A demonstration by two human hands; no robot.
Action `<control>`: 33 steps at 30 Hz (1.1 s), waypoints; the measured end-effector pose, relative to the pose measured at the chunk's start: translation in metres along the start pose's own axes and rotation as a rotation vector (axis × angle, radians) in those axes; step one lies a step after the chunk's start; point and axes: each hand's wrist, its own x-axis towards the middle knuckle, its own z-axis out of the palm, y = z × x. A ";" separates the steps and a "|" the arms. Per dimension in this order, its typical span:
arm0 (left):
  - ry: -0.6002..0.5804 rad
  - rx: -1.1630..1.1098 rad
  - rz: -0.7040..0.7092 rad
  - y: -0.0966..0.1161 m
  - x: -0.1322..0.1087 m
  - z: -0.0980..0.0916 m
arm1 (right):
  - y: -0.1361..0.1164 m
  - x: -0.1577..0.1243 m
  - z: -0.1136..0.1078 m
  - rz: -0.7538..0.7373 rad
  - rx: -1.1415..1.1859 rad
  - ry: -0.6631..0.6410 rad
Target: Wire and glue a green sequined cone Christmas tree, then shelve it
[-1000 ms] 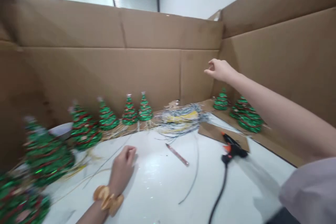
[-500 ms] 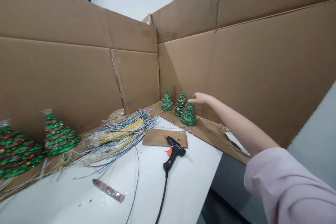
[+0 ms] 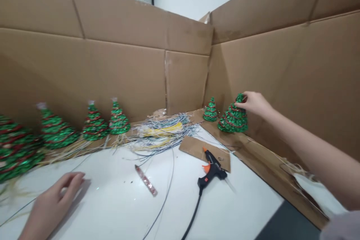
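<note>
My right hand (image 3: 251,102), at the right of the head view, closes its fingers on the tip of a small green sequined Christmas tree (image 3: 242,120) with red garlands. That tree overlaps another decorated tree (image 3: 227,120) just left of it; whether they touch I cannot tell. A third small tree (image 3: 210,111) stands near the cardboard corner. My left hand (image 3: 57,198) hovers low over the table at the left, loosely curved and apparently empty. Ahead of it is a row of trees, including one (image 3: 95,123) with a pale topper.
A black hot glue gun (image 3: 211,168) lies across a cardboard piece (image 3: 194,146), its cord running forward. Behind are bundled wires (image 3: 168,131). A reddish glittery strip (image 3: 146,180) lies on the white table (image 3: 112,210). Cardboard walls (image 3: 123,75) enclose the back and right.
The view has turned left, showing more trees. My left hand has come into view. My right hand has closed on the front tree's tip.
</note>
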 end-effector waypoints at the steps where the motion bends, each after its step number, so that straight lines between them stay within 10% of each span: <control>1: -0.021 0.019 -0.030 0.003 -0.003 -0.002 | -0.014 0.002 -0.010 -0.053 0.015 0.045; 6: 0.025 0.020 0.037 0.017 -0.013 -0.005 | -0.119 -0.014 -0.030 -0.286 0.361 0.129; 12: 0.169 -0.124 0.135 0.013 -0.031 -0.005 | -0.257 -0.068 0.002 -0.669 0.799 -0.248; 18: -0.123 -0.275 0.355 0.021 -0.059 -0.007 | -0.349 -0.126 0.017 -0.903 0.712 -0.395; 28: -0.050 -0.292 0.229 0.019 -0.059 -0.002 | -0.378 -0.151 0.026 -0.994 0.683 -0.507; 33: -0.084 -0.290 0.221 0.012 -0.058 0.002 | -0.362 -0.103 0.028 -0.992 0.713 -0.655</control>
